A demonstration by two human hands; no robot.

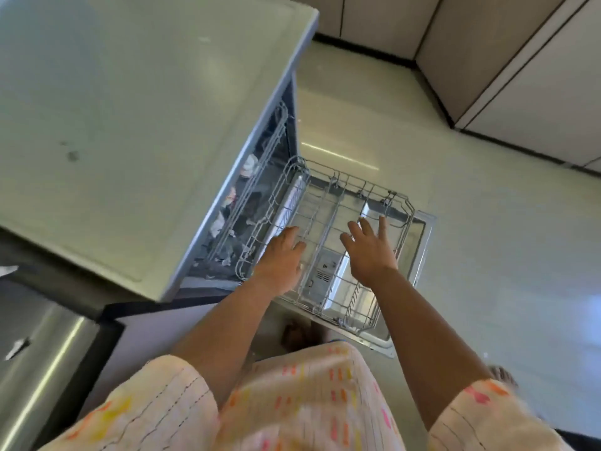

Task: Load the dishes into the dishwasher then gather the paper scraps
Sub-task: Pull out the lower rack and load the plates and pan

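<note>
The dishwasher stands open under the pale counter, its door [422, 242] dropped flat. A grey wire lower rack [354, 193] is pulled out over the door and holds no dishes. The upper rack [260, 177] stays mostly inside, with a few pale, partly hidden items in it. My left hand [281, 260] hovers over the lower rack's left side with fingers loosely spread. My right hand [370, 249] is above the rack's middle, fingers straight and spread. Neither hand holds anything.
The pale countertop [130, 125] fills the upper left, with small dark specks on it. A stainless steel appliance [42, 359] is at the lower left. Beige cabinets [520, 76] line the far side of the glossy floor [504, 255].
</note>
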